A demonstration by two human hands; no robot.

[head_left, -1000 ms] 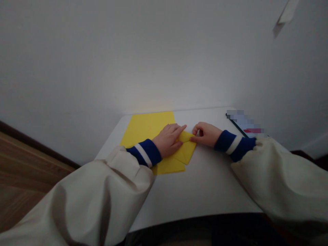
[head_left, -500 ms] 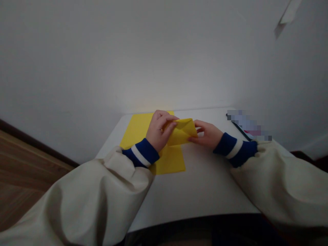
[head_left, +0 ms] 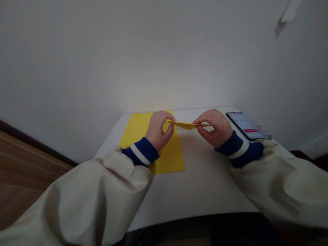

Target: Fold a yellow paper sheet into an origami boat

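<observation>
A small folded yellow paper (head_left: 188, 125) hangs edge-on above the white table (head_left: 205, 184), held between both hands. My left hand (head_left: 159, 130) pinches its left end with thumb and fingers. My right hand (head_left: 214, 126) pinches its right end, fingers curled over the top. Under my left hand a larger yellow sheet (head_left: 139, 131) lies flat on the table.
A phone (head_left: 243, 124) with its screen lit lies at the table's far right corner. White walls stand right behind and beside the table. Wooden floor (head_left: 23, 171) shows at the left. A dark edge runs along the table's near side.
The folded paper left the table and now sits level in the air, turned edge-on. My left hand went from pressing flat to pinching; my right hand rose and turned over the paper's right end.
</observation>
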